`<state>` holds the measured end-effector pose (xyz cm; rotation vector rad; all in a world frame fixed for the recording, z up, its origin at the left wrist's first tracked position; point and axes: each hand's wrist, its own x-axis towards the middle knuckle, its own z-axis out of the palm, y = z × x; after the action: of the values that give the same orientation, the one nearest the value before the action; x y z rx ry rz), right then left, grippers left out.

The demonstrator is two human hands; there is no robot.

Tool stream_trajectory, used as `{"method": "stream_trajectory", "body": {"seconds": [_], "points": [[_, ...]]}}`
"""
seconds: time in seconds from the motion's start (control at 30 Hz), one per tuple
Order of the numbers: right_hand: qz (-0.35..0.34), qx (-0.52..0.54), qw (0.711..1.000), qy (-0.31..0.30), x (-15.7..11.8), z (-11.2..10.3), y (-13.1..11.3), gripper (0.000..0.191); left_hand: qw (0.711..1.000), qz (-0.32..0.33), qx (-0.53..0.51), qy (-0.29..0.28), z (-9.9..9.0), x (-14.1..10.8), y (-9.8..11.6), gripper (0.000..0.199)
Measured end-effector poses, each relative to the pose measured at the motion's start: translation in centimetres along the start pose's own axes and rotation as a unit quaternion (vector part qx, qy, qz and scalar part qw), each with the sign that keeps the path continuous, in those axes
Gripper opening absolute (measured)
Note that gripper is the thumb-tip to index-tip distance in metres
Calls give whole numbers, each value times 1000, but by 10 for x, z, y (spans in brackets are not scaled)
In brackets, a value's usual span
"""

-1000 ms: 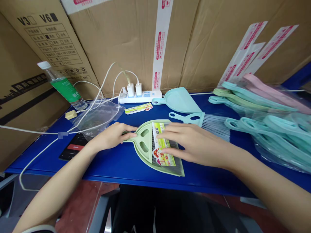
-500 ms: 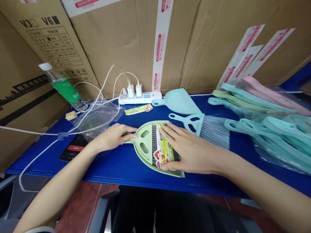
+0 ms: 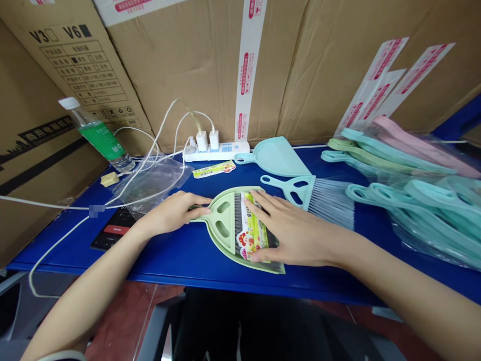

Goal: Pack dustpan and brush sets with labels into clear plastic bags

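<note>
A pale green dustpan (image 3: 270, 268) lies on the blue table in front of me, with a green hand brush (image 3: 228, 220) nested in it. My left hand (image 3: 176, 213) pinches the handles of both at their left end. Across the brush's grey bristles sits a yellow-green printed label card (image 3: 252, 235) with a red mushroom picture. Spread over this card and the bristles is my right hand (image 3: 285, 228), palm down, hiding part of them. Just behind lie a light blue dustpan (image 3: 280, 156) and a light blue brush (image 3: 295, 189), apart from each other's handles.
Wrapped blue, green and pink sets (image 3: 421, 210) are piled on the right. A power strip (image 3: 233, 150) with chargers stands against the cardboard. Left are a bottle (image 3: 103, 140), clear plastic bag (image 3: 150, 183), phone (image 3: 112, 230) and loose white cables. Another label card (image 3: 214, 169) lies behind.
</note>
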<state>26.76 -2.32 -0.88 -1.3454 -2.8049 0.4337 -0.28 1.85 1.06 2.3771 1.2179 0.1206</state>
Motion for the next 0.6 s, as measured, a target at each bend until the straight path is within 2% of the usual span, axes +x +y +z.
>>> {"method": "stream_trajectory", "body": {"seconds": [0.2, 0.43, 0.6], "points": [[-10, 12, 1000, 11, -2, -3, 0, 116, 1000, 4, -2, 5, 0, -1, -1, 41], [22, 18, 998, -62, 1, -9, -6, 121, 1000, -8, 8, -3, 0, 0, 0, 41], [24, 31, 996, -79, 4, -9, -4, 121, 1000, -9, 6, -1, 1, -1, 0, 41]]}}
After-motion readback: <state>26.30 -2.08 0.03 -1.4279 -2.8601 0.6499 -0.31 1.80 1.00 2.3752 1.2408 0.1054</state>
